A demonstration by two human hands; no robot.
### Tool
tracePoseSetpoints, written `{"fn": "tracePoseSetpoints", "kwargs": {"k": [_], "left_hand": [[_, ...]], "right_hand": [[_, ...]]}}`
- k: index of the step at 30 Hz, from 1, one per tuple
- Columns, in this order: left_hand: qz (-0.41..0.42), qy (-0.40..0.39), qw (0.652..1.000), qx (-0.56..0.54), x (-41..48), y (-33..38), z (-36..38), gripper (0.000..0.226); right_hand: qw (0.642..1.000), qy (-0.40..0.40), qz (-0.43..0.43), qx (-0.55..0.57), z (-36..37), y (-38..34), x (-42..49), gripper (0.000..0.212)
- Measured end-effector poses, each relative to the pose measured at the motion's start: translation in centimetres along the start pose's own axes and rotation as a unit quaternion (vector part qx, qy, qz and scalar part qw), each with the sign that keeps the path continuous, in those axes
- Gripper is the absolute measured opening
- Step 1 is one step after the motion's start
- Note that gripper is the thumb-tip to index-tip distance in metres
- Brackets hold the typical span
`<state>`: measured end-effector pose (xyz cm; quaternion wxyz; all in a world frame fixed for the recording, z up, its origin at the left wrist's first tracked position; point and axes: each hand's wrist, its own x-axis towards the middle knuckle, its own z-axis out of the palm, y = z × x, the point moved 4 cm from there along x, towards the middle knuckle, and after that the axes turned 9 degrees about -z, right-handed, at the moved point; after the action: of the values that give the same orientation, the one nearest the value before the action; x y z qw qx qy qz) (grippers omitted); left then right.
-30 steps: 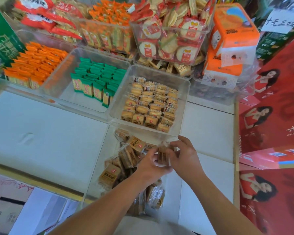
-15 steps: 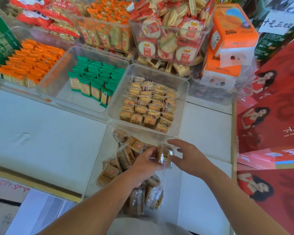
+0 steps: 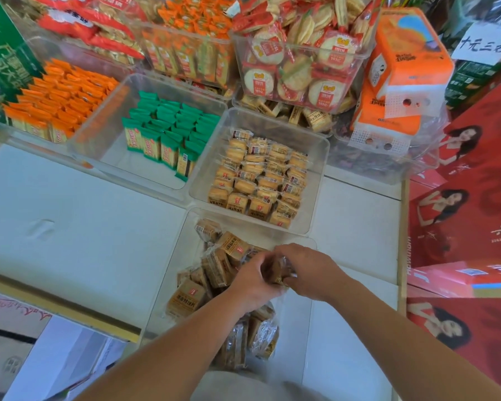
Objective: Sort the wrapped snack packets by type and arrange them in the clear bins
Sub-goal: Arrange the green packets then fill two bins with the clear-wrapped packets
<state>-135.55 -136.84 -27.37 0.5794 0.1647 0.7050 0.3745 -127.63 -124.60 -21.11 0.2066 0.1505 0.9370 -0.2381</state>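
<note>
clear glossy plastic bin (image 3: 197, 180), crinkly shiny packet wrappers (image 3: 261, 338)

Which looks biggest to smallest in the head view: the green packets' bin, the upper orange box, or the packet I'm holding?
1. green packets' bin
2. upper orange box
3. held packet, smallest even though it is nearest the camera

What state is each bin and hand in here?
Near bin: part filled, loose packets jumbled.
Middle bin: tan packets in neat rows.
Green-packet bin: green packets upright, front bare.
Left hand: grips held packet.
Right hand: grips held packet too.
</note>
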Motion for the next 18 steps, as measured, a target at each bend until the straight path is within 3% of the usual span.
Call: {"fn": "tracePoseSetpoints", "kwargs": {"k": [7, 11, 14, 18], "left_hand": [[0.046, 0.084, 0.979, 0.178, -0.5, 0.6, -0.1, 0.067], [0.040, 0.095, 0.960, 0.259, -1.8, -0.7, -0.9, 0.047], [0.022, 0.078, 0.967, 0.243, -2.7, -1.9, -1.7, 0.038], [0.016, 0.064, 0.974, 0.218, -2.7, -1.9, -1.9, 0.049]], "right_hand": [[0.990, 0.057, -0.019, -0.125, 2.8, 0.0, 0.7, 0.055], [0.985, 0.054, -0.003, -0.164, 3.8, 0.1, 1.0, 0.060], [0.986, 0.069, -0.019, -0.148, 3.5, -0.2, 0.9, 0.060], [0.981, 0.112, -0.032, -0.154, 2.2, -0.4, -0.5, 0.060]]}}
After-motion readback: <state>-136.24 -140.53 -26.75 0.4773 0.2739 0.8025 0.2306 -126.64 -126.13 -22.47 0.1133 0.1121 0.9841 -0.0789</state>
